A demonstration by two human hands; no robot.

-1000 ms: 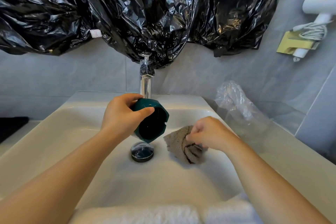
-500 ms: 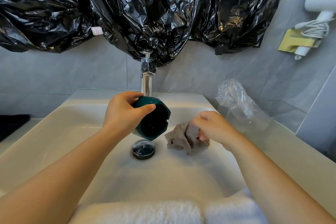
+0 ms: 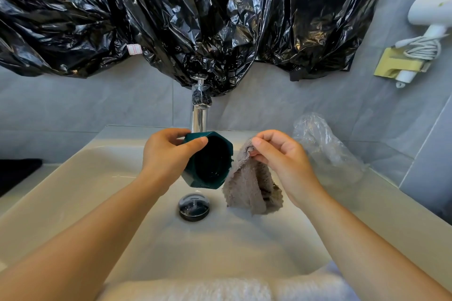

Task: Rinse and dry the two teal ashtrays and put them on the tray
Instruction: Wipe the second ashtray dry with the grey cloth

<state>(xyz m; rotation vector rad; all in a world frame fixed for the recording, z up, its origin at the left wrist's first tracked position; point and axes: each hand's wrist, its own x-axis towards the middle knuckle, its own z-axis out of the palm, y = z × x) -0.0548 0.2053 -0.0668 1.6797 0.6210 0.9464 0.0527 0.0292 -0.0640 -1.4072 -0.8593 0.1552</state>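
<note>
A teal ashtray hangs over the white sink, tipped on its side with its dark hollow facing me. My left hand grips it by the rim, thumb on the top edge. Just right of it, my right hand pinches the top of a grey cloth, which dangles in a loose fold above the basin. Cloth and ashtray almost touch. Only one ashtray is in view, and I see no tray.
A chrome tap stands right behind the ashtray, with the drain plug below. Black plastic sheeting hangs above. A clear plastic bag lies on the counter at right, a white towel on the near edge, a hairdryer on the wall.
My right hand has lifted the grey cloth off the basin floor and brought it up beside the ashtray. The left hand has kept the ashtray in about the same place.
</note>
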